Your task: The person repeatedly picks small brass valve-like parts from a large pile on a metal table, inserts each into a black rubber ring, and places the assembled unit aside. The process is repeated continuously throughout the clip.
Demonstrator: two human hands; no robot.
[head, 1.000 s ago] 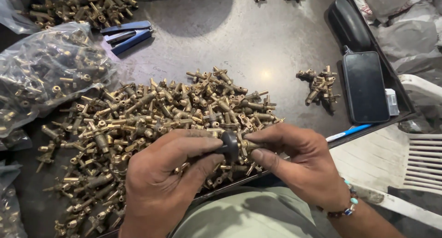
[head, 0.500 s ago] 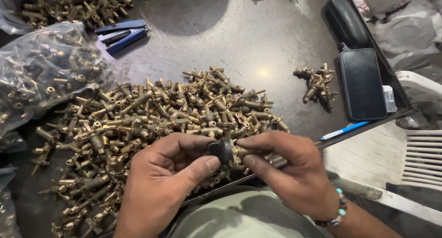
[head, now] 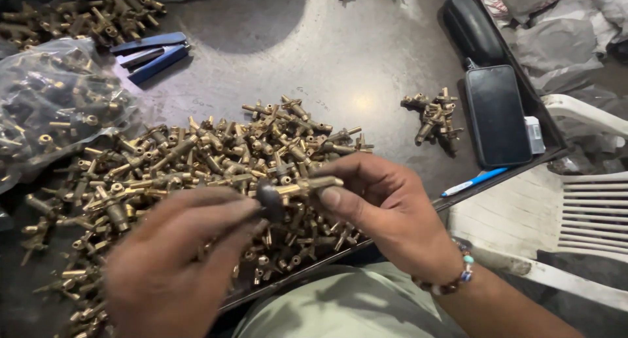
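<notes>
My right hand (head: 386, 210) pinches a brass valve fitting (head: 307, 185) held level above the table's near edge. My left hand (head: 173, 263) grips a small black knob (head: 269, 201) at the left end of that fitting. Beneath both hands lies a big pile of brass fittings (head: 196, 174) spread over the dark metal table (head: 314, 57).
A clear plastic bag of fittings (head: 52, 109) lies at the left. Blue pliers (head: 149, 53) rest behind it, with more fittings at the far left corner. A small cluster of fittings (head: 435, 119), a black phone (head: 497, 116) and a blue pen (head: 474, 181) sit at the right. A white plastic chair (head: 575, 201) stands beside the table.
Both hands have risen a little and moved slightly apart. The brass fitting now shows stretched between them, with the black knob at its left end.
</notes>
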